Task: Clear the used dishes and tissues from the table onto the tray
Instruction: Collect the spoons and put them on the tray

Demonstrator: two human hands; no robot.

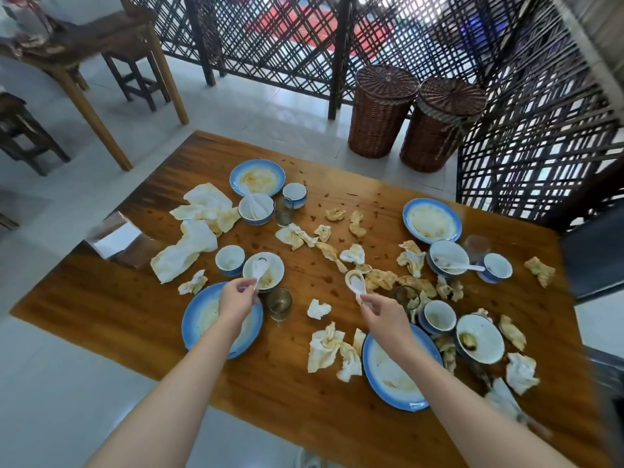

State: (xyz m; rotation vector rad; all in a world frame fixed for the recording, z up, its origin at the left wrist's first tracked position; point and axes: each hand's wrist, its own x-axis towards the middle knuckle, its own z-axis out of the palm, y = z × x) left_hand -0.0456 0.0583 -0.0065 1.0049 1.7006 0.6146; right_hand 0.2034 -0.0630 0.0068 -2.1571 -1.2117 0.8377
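The left hand (236, 300) pinches the handle of a white ceramic spoon (260, 269) between thumb and fingertips, the scoop lying over a small white stained bowl (271, 276). The right hand (381, 314) has the same pinching grip on the handle of a second white ceramic spoon (355, 281). Its scoop points away, and whether it touches the brown wooden bench (297, 393) is unclear. The left forearm hides part of a blue-rimmed round plate (202, 319), and the right forearm covers one edge of a nearer blue-rimmed plate (388, 373). Crumpled, yellow-stained white tissues (326, 347) lie scattered across the bench among more plates, bowls, blue-and-white cups and clear glasses. At the lower right the bench edge and a heap of white tissue (506, 400) smear into blur and are cut off. Two brown lidded wicker baskets (381, 113) stand on the floor beyond the bench.
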